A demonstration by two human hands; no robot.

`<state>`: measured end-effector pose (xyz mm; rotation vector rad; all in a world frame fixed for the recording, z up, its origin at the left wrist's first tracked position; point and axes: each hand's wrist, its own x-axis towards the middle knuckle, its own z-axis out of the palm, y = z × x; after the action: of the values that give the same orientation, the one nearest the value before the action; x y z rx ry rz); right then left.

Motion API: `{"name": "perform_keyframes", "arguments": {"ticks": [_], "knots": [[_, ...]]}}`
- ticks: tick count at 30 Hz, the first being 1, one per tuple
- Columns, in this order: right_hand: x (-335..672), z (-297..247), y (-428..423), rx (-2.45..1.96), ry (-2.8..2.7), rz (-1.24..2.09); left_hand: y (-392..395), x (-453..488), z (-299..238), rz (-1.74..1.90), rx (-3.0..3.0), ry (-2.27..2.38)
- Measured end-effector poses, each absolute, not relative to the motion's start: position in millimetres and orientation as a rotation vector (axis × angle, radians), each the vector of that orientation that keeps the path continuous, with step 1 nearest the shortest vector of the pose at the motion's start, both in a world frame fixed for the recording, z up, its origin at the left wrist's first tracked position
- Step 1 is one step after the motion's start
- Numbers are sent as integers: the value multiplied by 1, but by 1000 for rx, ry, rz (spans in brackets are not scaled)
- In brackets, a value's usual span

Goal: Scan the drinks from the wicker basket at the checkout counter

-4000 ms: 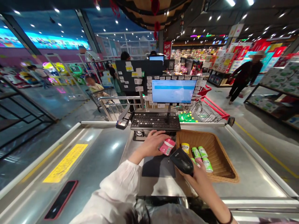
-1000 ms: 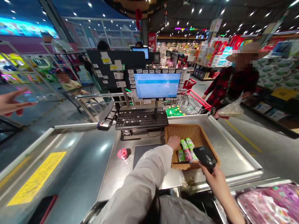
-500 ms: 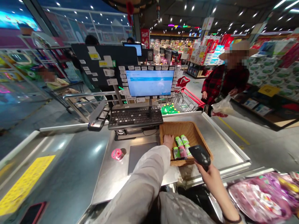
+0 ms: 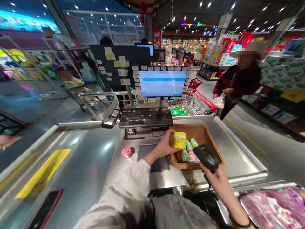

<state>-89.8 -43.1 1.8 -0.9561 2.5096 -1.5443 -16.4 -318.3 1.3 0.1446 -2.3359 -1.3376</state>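
My left hand (image 4: pixel 164 143) grips a yellow jar (image 4: pixel 179 140) with a yellow lid, raised over the left side of a brown wicker basket (image 4: pixel 215 152). Fingers and thumb close round the jar's left side. In my right hand (image 4: pixel 218 175) is a black handheld barcode scanner (image 4: pixel 206 156), its head pointing left toward the jar. Inside the basket lie several small green containers (image 4: pixel 185 156) and a pink one (image 4: pixel 192 156), partly hidden behind the scanner and jar. A pink-lidded jar (image 4: pixel 126 152) stands on the metal counter, left of the dark flat plate (image 4: pixel 153 159).
Behind the basket are a keyboard (image 4: pixel 146 117) and a lit monitor (image 4: pixel 163 83). A phone (image 4: pixel 46 210) lies on the left counter (image 4: pixel 88 171) near a yellow strip (image 4: pixel 45 171). Pink packages (image 4: pixel 271 206) sit at lower right. A person (image 4: pixel 238 76) stands beyond the counter, near a shopping cart (image 4: pixel 202 100).
My left hand has come up out of the basket with the yellow jar. The scanner stays in my right hand. The person across the counter has shifted, and the view has turned slightly left.
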Motion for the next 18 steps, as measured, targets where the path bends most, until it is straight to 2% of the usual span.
{"name": "perform_keyframes", "arguments": {"ticks": [11, 14, 18], "knots": [[-62, 10, -92, -1292, 2257, -1329, -329, 69, -8, -1661, 284, -2158], [-54, 10, -102, -1364, 2180, -1245, -333, 86, -9, -1589, 375, -2206], [-47, 9, -113, -1437, 2144, -1172, -346, 108, 1, -1231, 316, -2353]]}}
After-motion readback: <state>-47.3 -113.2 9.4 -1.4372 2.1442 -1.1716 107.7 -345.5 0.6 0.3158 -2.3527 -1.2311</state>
